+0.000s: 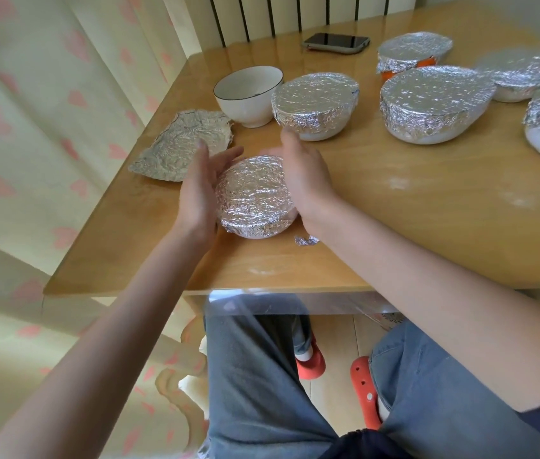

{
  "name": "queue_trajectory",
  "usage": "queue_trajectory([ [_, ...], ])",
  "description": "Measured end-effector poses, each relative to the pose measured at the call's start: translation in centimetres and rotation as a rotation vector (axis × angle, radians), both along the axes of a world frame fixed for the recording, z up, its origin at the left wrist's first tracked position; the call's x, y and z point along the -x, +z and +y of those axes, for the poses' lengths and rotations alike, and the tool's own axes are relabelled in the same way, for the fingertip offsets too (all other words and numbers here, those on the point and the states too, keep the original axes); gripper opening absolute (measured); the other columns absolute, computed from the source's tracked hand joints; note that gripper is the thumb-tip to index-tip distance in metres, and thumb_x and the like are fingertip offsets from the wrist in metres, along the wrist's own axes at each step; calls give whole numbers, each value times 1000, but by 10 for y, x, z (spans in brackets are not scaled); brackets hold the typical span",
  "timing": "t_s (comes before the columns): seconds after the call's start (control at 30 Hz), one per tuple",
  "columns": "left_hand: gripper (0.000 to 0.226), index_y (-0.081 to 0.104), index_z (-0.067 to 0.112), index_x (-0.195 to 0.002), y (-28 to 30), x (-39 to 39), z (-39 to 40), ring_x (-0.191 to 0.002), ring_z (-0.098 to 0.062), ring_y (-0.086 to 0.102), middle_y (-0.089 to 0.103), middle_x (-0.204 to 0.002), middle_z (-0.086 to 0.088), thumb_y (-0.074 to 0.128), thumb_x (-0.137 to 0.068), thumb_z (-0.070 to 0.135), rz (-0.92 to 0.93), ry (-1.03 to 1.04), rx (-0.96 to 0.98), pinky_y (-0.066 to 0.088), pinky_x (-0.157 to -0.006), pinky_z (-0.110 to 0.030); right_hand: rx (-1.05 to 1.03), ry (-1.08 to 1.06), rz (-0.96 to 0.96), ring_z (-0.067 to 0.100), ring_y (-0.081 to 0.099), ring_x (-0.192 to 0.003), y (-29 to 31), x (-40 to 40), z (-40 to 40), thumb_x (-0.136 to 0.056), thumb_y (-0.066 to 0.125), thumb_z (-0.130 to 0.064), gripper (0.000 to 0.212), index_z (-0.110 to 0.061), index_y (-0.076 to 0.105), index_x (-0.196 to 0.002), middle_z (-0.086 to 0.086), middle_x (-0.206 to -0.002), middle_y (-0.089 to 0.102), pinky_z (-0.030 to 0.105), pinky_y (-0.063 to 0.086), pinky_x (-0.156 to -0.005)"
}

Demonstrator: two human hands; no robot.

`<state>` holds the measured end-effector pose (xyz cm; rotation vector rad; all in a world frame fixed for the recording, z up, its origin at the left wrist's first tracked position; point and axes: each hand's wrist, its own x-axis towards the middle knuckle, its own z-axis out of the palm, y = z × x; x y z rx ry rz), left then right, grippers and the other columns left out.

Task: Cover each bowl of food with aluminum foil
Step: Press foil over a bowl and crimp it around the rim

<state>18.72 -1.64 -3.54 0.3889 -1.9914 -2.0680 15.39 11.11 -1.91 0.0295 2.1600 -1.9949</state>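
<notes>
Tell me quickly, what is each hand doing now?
Left hand: open, fingers straight beside the foil-covered bowl.
Right hand: open, fingers relaxed at the bowl's other side; contact cannot be told.

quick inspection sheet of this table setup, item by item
surface: wooden table, glossy, faint white smears
job's things: foil-covered bowl between both hands; five more covered bowls behind; one uncovered bowl; loose foil sheet
clutter: foil scrap; phone
hands: left hand and right hand flank the bowl, fingers fairly straight
cables: nothing seen
surroundings: heart-print curtain, radiator
</notes>
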Motion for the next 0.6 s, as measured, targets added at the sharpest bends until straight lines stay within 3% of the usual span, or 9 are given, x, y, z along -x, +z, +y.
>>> queue_trajectory([
  [0.1, 71, 54, 6, -134, 3, -5, -5, -110, -24, 67, 66, -127, -9, 14, -101, 56, -18, -4, -244, 52, -90, -39, 235, -46, -168, 21, 62, -99, -7, -5, 7, -92, 27, -61, 57, -23, 67, -107, 1, -116, 65, 37, 51, -80],
  [0.23, 74, 63, 3, -123, 2, -8, 10, -95, -28, 71, 72, -107, -15, 19, -101, 58, -36, 94, -309, 55, -84, -39, 299, -146, -154, 22, 59, -106, -19, -19, -7, -92, 29, -56, 52, -23, 62, -114, 0, -114, 64, 44, 46, -96],
  [0.33, 70, 64, 6, -124, -2, -9, 23, -101, -31, 69, 72, -107, -17, 22, -101, 57, -10, 148, -357, 51, -98, -46, 270, -177, -135, 20, 56, -108, -8, -12, -8, -87, 28, -63, 57, -28, 70, -103, -3, -113, 64, 44, 43, -99],
  [0.5, 71, 36, 10, -149, -7, -25, 27, -126, -24, 55, 56, -139, -12, 21, -100, 58, 31, 28, -346, 38, -111, -41, 297, 44, -136, 23, 52, -120, -6, 17, 16, -94, 19, -64, 65, -22, 66, -107, 4, -125, 61, 47, 36, -107],
  [0.6, 77, 22, 12, -154, -4, -29, 6, -144, -11, 30, 30, -159, 0, 33, -95, 59, 124, -18, -98, 22, -120, -33, 311, -50, -44, 20, 60, -111, -9, 21, 41, -101, 26, -44, 48, -15, 64, -105, 6, -112, 67, 38, 42, -103],
])
